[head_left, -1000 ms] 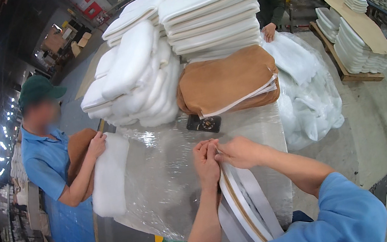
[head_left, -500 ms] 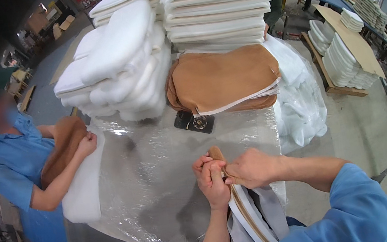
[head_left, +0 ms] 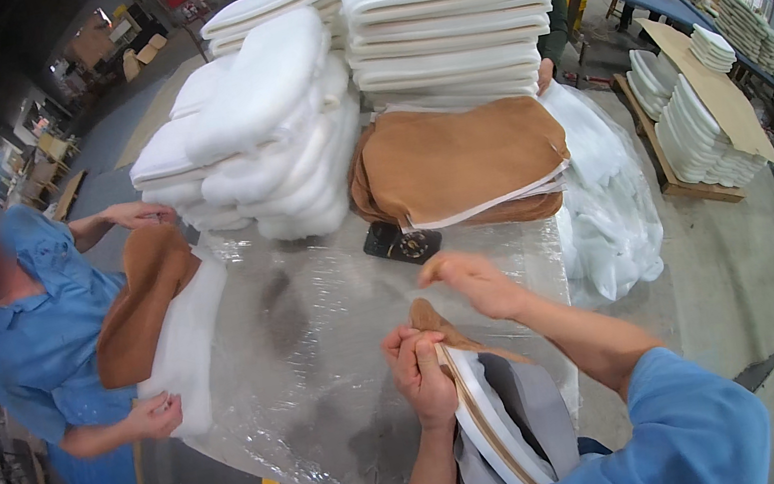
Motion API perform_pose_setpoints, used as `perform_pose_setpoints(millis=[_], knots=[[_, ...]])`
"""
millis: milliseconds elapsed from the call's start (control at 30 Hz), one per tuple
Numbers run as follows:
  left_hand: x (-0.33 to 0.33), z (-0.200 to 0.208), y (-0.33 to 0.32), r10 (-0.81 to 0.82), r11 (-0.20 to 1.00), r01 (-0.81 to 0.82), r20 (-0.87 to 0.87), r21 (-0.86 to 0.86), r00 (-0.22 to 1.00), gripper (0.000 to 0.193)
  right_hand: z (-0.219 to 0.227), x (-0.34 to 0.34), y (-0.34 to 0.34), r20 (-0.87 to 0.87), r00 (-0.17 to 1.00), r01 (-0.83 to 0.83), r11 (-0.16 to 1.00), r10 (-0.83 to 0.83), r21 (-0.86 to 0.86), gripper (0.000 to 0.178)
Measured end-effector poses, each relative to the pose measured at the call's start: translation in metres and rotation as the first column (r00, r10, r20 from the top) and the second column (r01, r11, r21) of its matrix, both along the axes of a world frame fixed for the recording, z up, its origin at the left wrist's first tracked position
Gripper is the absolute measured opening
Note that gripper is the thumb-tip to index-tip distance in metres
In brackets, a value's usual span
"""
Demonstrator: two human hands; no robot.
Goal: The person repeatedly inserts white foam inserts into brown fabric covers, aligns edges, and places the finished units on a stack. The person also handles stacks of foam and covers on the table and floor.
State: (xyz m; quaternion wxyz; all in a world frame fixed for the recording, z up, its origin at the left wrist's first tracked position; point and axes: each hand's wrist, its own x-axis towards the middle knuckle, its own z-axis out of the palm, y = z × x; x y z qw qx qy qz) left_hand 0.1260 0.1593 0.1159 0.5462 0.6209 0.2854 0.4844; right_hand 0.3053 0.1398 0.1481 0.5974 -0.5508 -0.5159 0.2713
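In my left hand (head_left: 422,378), closed near its top end, is a brown fabric cover (head_left: 463,336). Below the grip hangs its white band (head_left: 496,417) with a tan strip running along it, and grey lining (head_left: 533,396) shows beside that. A brown tip of the cover pokes up above my fingers. My right hand (head_left: 475,284) is raised over the table, apart from the cover and just beyond it; motion smears its fingers. A dark phone-like object (head_left: 402,242) lies on the plastic-covered table (head_left: 324,353) beyond my hands.
Brown covers (head_left: 464,154) lie stacked at the table's far side. Behind them rise folded white pads (head_left: 449,24), with more white pads (head_left: 268,99) to their left. A co-worker (head_left: 45,316) at left handles a brown cover (head_left: 145,311) over a white pad (head_left: 187,355). Clear plastic wrapping (head_left: 603,198) hangs at right.
My right hand has left the cover and moved up and away, while my left hand keeps its hold. The co-worker's hands have moved apart, and the brown cover there lies more spread.
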Motion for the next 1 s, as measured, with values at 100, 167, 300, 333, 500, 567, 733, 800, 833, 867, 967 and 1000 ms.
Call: perform_pose_setpoints(millis=[100, 167, 300, 333, 500, 567, 733, 800, 833, 867, 967, 1000], knots=[[-0.008, -0.002, 0.000, -0.013, 0.999, 0.013, -0.008, -0.040, 1.000, 0.023, -0.029, -0.026, 0.024, -0.066, 0.991, -0.121, 0.992, 0.119, -0.021, 0.037], [-0.010, -0.008, 0.002, 0.019, 0.999, -0.019, -0.002, -0.034, 1.000, 0.023, -0.044, -0.037, 0.032, -0.132, 0.980, -0.173, 0.966, 0.149, -0.194, 0.040], [-0.016, -0.020, 0.025, -0.002, 0.991, 0.002, 0.001, -0.134, 1.000, 0.025, -0.061, -0.034, 0.057, -0.631, 0.750, -0.289, 0.956, 0.198, -0.044, 0.043], [-0.018, -0.022, 0.038, -0.046, 0.970, 0.066, 0.087, -0.236, 0.995, 0.025, -0.064, -0.031, 0.063, -0.775, 0.610, -0.274, 0.962, 0.165, -0.011, 0.042], [-0.002, -0.017, 0.132, -0.137, 0.777, 0.237, 0.211, -0.584, 0.968, 0.049, -0.072, -0.024, 0.074, -0.913, 0.405, -0.240, 0.957, -0.054, -0.163, 0.051], [0.019, -0.018, 0.150, -0.180, 0.864, 0.179, 0.043, -0.471, 0.983, 0.053, -0.071, -0.025, 0.078, -0.889, 0.455, -0.251, 0.951, -0.050, -0.182, 0.059], [0.050, -0.030, 0.140, -0.291, 0.855, 0.216, -0.091, -0.471, 0.952, 0.065, -0.066, -0.033, 0.096, -0.716, 0.682, -0.116, 0.944, -0.149, -0.308, 0.057], [0.057, -0.037, 0.130, -0.312, 0.859, 0.295, 0.030, -0.418, 0.950, 0.068, -0.066, -0.035, 0.097, -0.558, 0.821, -0.013, 0.973, -0.121, -0.231, 0.059], [0.059, -0.040, 0.127, -0.302, 0.855, 0.303, 0.072, -0.422, 0.951, 0.069, -0.066, -0.035, 0.097, -0.493, 0.857, 0.009, 0.961, -0.150, -0.277, 0.060], [0.061, -0.042, 0.126, -0.311, 0.853, 0.330, 0.115, -0.405, 0.944, 0.072, -0.066, -0.037, 0.093, -0.456, 0.875, 0.033, 0.962, -0.159, -0.272, 0.063], [0.064, -0.050, 0.121, -0.286, 0.888, 0.339, 0.204, -0.311, 0.936, 0.073, -0.062, -0.036, 0.084, -0.118, 0.983, 0.121, 0.976, -0.143, -0.179, 0.073], [0.064, -0.052, 0.120, -0.275, 0.895, 0.335, 0.227, -0.296, 0.934, 0.071, -0.059, -0.036, 0.082, -0.048, 0.988, 0.134, 0.978, -0.143, -0.160, 0.071]])
